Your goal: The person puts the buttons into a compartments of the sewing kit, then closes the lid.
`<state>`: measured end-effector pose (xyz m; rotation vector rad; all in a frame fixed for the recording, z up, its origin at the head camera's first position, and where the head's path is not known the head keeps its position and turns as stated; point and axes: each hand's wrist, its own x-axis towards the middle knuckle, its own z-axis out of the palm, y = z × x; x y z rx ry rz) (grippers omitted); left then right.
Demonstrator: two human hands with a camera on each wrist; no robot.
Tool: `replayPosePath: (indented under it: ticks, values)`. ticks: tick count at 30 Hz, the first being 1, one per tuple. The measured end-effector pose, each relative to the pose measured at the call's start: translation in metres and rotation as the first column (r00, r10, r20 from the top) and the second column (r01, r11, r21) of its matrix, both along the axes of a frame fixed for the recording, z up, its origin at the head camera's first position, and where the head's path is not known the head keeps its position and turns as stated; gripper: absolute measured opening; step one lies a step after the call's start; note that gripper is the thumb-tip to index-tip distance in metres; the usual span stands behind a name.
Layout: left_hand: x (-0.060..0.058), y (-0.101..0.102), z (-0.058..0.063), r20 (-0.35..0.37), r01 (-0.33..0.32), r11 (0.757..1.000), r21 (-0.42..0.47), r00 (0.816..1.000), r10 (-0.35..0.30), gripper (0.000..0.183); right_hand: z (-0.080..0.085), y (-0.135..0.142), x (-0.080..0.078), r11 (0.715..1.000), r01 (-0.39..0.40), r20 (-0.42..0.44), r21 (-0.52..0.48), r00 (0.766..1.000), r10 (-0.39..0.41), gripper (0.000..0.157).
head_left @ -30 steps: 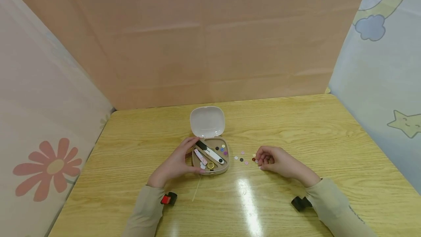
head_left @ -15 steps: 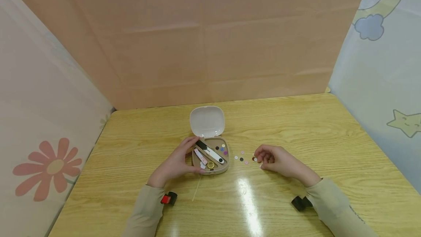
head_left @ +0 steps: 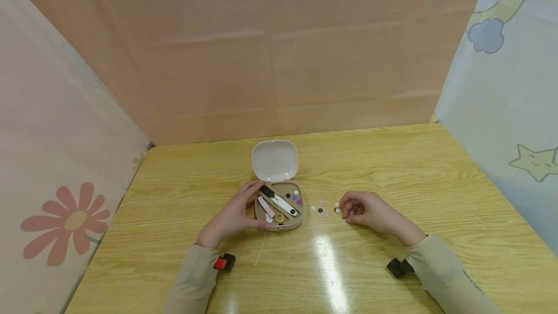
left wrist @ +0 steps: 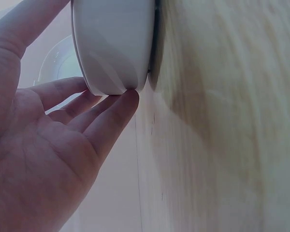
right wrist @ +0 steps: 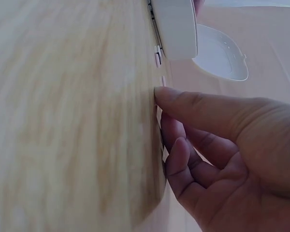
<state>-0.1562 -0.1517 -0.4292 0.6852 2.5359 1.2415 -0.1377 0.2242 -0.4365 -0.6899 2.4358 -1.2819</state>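
Observation:
My left hand [head_left: 230, 218] grips the left side of an open sewing box [head_left: 301, 223], thumb at the front rim and fingers at the back corner. In the box lie a seam ripper [head_left: 283, 204] with a black end, a rolled pink-and-white strip [head_left: 266, 206], a gold ring-like piece [head_left: 279, 218] and several buttons. My right hand [head_left: 366, 211] is low over the table, fingers bent, thumb and index tips apart. Right at its fingertips are a white button [head_left: 337, 211] and a dark red one, partly overlapping. In the right wrist view the thumb tip [right wrist: 162, 94] is at the tabletop.
Between box and right hand lie loose buttons, among them a black button [head_left: 320, 211] and a pink button [head_left: 327, 215]. The box's lid [head_left: 274, 160] leans back behind it. A thin pale strand [head_left: 260, 250] lies in front. Printed cloth walls border the wooden table [head_left: 196, 168].
The white button at the right fingertips has shifted slightly left, onto the dark red one. The right fingers have moved only a little; the left hand keeps its grip on the box.

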Motion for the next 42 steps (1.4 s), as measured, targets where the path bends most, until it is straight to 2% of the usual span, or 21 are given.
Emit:
replayPosePath:
  ticks: [9, 16, 30, 42]
  values:
    - [0.0024, 0.0007, 0.0023, -0.018, 0.006, 1.000, 0.008, 1.000, -0.005, 0.105, -0.0007, 0.0001, -0.0005, 1.000, -0.015, -0.024, 0.001, 1.000, 0.015, 0.021]
    - [0.0030, 0.0009, 0.0035, -0.013, 0.001, 1.000, 0.007, 1.000, -0.001, 0.104, 0.0001, -0.0006, 0.0006, 1.000, -0.015, 0.009, -0.013, 1.000, 0.016, 0.022]
    - [0.0013, 0.0005, 0.0009, 0.017, -0.010, 1.000, -0.004, 1.000, 0.010, 0.104, -0.0021, 0.0015, 0.0000, 1.000, -0.024, 0.008, 0.000, 1.000, 0.024, 0.017]
    - [0.0031, 0.0007, 0.0025, -0.002, 0.006, 1.000, 0.027, 1.000, -0.006, 0.104, -0.0003, 0.0024, -0.0015, 0.999, -0.024, 0.042, -0.032, 0.999, 0.025, 0.019]
